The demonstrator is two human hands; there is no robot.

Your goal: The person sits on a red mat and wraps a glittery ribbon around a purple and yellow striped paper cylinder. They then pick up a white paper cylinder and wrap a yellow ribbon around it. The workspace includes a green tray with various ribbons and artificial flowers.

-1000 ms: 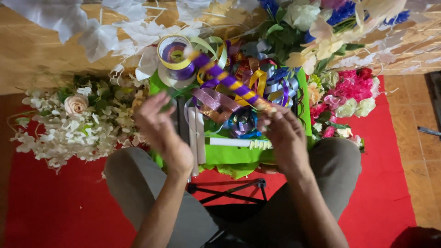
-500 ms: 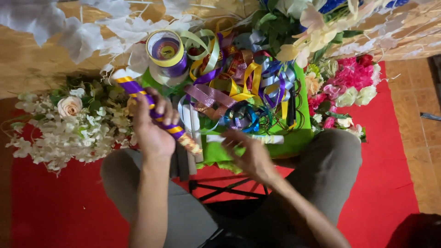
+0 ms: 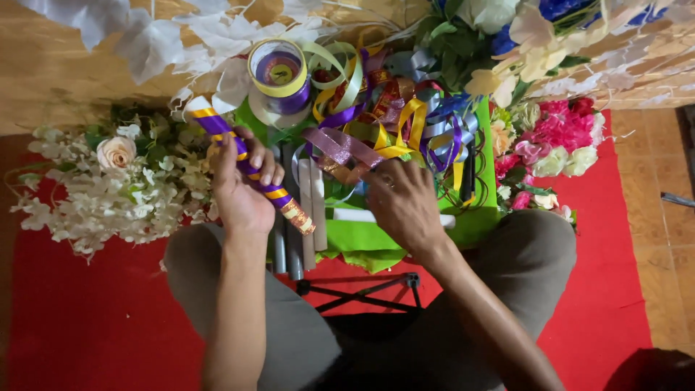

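Since half a second ago, the right hand [image 3: 405,203] has reached farther into the ribbon pile [image 3: 384,123], fingers curled among loose strands. Left hand [image 3: 242,188] grips the purple-and-gold wrapped stick [image 3: 250,168], left of the pile.

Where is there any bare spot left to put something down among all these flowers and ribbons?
Bare red mat lies below the white flowers, and more right of the pink flowers. The green cloth between the hands is crowded with the ribbon pile.
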